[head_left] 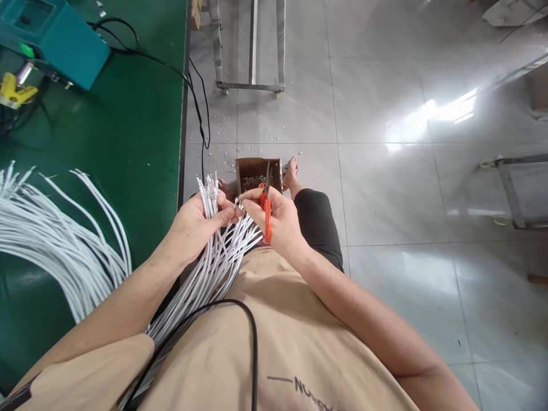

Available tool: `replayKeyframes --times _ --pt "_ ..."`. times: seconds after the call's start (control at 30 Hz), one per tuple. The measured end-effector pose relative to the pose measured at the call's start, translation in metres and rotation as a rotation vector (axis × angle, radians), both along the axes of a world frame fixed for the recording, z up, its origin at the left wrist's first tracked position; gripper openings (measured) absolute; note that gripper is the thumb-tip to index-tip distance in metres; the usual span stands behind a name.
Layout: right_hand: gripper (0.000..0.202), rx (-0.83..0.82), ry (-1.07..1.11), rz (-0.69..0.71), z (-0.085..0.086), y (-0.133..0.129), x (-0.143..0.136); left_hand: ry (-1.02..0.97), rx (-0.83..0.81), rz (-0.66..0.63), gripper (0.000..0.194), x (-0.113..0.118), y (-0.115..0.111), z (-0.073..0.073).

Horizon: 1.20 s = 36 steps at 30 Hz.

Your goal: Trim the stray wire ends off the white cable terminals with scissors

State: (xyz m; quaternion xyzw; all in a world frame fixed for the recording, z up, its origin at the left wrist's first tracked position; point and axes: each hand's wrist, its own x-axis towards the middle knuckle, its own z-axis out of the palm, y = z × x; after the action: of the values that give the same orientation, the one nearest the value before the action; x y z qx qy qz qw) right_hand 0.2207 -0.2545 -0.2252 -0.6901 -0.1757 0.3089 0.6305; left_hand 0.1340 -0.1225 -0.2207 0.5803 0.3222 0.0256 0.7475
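Observation:
My left hand grips a thick bundle of white cables that runs down across my lap, their stripped ends sticking up above my fingers. My right hand holds orange-handled scissors with the blades pointing up. Its thumb and forefinger pinch the tip of one cable right beside the left hand's fingertips. Just beyond both hands, a small cardboard box stands on the floor with small cut bits inside.
A green workbench at left carries another heap of white cables, a teal machine and black cords. Cut scraps litter the grey tiled floor. Metal cart frames stand ahead and at right.

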Motion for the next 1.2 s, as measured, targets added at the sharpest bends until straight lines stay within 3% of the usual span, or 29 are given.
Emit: replayKeyframes --times 0.17,0.77,0.83,1.0,1.1,1.2 --pt "0.014 0.089 0.257 0.043 0.003 0.004 0.005 0.003 0.058 -0.040 0.025 0.000 -0.001 -0.001" --pt "0.013 0.153 0.360 0.031 0.001 0.004 0.003 0.027 0.124 -0.059 0.022 -0.001 0.000 -0.002" --pt "0.012 0.103 0.331 0.013 0.003 0.005 0.002 0.035 0.178 -0.066 0.023 -0.002 0.000 -0.002" --pt "0.013 -0.017 0.395 -0.079 0.003 0.010 -0.006 0.123 0.488 -0.095 0.026 -0.003 0.002 0.000" --pt "0.011 0.011 0.313 -0.129 -0.003 0.011 -0.014 0.167 0.537 -0.088 0.027 -0.003 0.002 0.002" --pt "0.008 -0.002 0.113 -0.154 -0.009 0.010 -0.017 0.113 0.400 -0.058 0.027 -0.001 0.001 0.002"
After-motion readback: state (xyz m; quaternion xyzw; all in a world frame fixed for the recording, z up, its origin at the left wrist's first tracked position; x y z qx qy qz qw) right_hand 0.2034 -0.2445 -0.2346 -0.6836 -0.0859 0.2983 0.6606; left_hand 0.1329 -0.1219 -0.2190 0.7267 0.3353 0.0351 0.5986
